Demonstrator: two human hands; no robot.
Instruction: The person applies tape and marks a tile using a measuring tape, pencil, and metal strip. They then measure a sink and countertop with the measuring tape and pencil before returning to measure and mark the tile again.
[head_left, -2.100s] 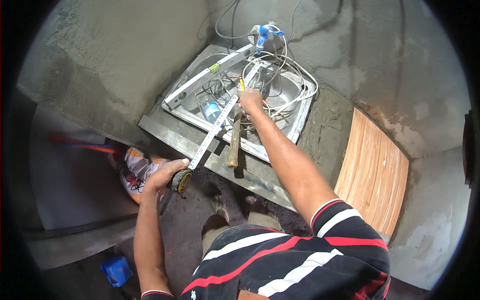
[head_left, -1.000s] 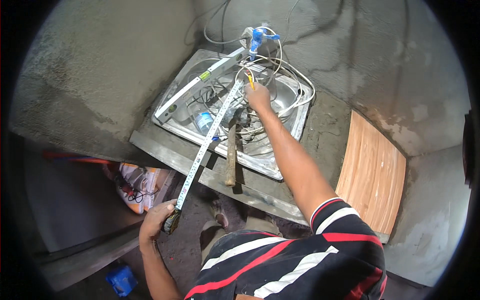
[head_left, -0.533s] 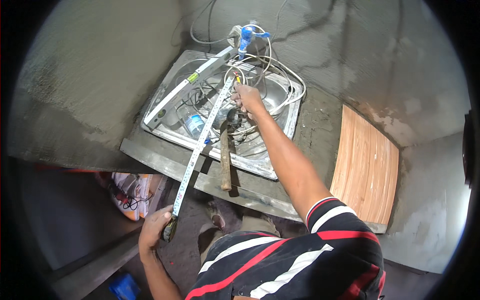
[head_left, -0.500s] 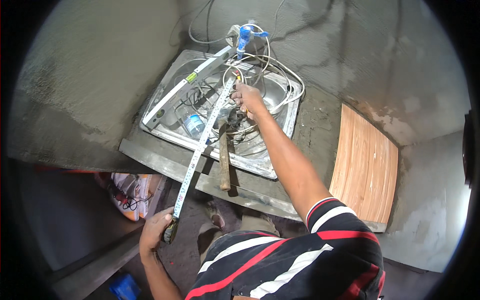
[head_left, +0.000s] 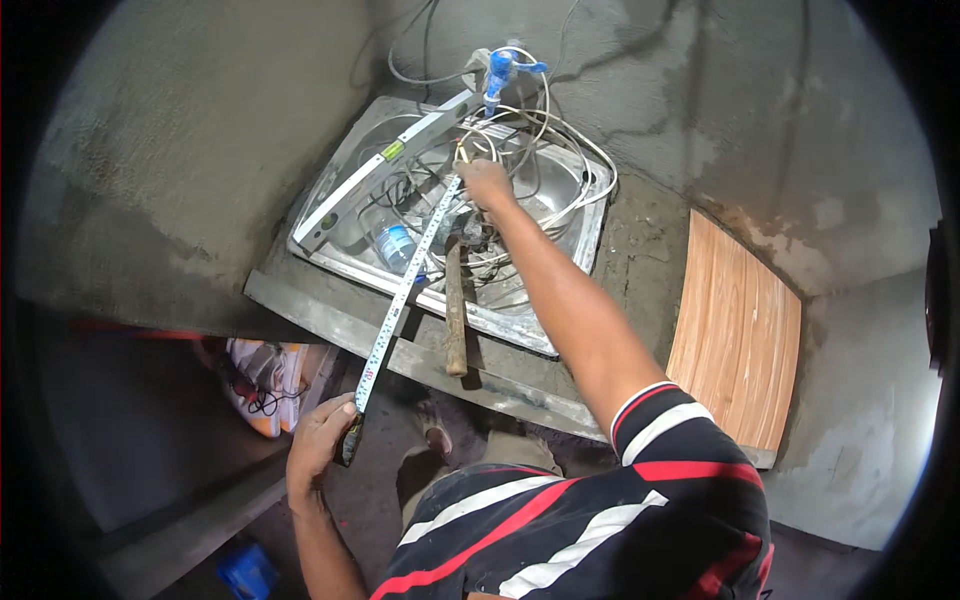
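Note:
My left hand (head_left: 318, 440) is closed on a tape measure case (head_left: 350, 434) below the counter's front edge. Its white blade (head_left: 390, 320) stretches diagonally up over the sink to my right hand (head_left: 482, 182), which grips the blade's far end, with a slim pencil-like item sticking up at the fingers. The steel sink (head_left: 532, 328) holds tangled cables (head_left: 580, 210), a plastic bottle with a blue label (head_left: 395, 246) and a wooden-handled tool (head_left: 455, 320) whose handle overhangs the front rim. A silver spirit level (head_left: 370, 175) lies slanted across the sink's left side.
Blue tap (head_left: 500, 75) on the rough cement wall (head_left: 760, 110). Curved wood-grain panel (head_left: 730, 340) at the counter's right, cement ledge (head_left: 300, 305) in front. Below left are a white-orange sack (head_left: 258, 395) and blue container (head_left: 245, 570). My feet stand on the dark floor.
Since two seconds ago my left hand has moved down and left with the tape case, lengthening the blade. Over the last half second, both hands moved slightly: the left upward, the right leftward.

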